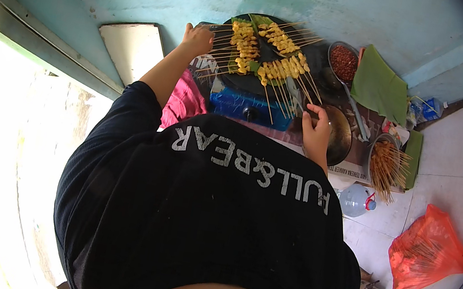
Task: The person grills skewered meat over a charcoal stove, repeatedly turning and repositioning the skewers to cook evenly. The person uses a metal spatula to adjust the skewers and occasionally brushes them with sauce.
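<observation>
Satay skewers [284,70] of yellow meat on bamboo sticks lie in groups on strips of green leaf over a round black pan [233,81]. Beneath the pan stands a blue portable stove [231,107] with a black knob. My left hand [197,39] is curled at the stick ends on the pan's left side; whether it grips a stick is hidden. My right hand [317,130] is near the lower right sticks, thumb and forefinger bent. A grey flat-bladed utensil [294,92] lies close to those fingers; I cannot tell if they hold it.
A bowl of reddish nuts or beans [342,62], a banana leaf [379,84] and a bowl of more skewers [383,158] stand to the right. A worn metal pan [340,133] sits by my right hand. A plastic bottle [354,200] and a red plastic bag [426,255] are on the floor.
</observation>
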Tool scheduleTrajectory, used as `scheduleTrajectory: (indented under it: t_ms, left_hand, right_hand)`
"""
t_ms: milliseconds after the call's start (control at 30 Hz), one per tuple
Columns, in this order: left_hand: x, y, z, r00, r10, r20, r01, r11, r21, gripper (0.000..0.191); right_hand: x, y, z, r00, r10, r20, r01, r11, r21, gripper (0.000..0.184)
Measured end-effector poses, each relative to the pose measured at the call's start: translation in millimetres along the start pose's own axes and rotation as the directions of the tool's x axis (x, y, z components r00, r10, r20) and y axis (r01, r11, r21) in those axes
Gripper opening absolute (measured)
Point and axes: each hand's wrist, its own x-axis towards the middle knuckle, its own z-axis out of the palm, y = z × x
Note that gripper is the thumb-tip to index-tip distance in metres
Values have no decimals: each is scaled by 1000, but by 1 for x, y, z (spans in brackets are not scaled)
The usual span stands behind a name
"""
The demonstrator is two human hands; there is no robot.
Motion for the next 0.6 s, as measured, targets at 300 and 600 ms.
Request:
scheduleTrajectory:
  t_ms: [300,600]
  left_hand:
    - [-3,-6,1,989,97,-114,-96,995,19,10]
    - [-11,3,2,995,25,-91,-36,992,-117,15]
  right_hand:
    - [-4,1,-2,1000,-4,-21,3,999,-32,21]
    - [-8,3,-1,999,-17,-31,17,1000,14,21]
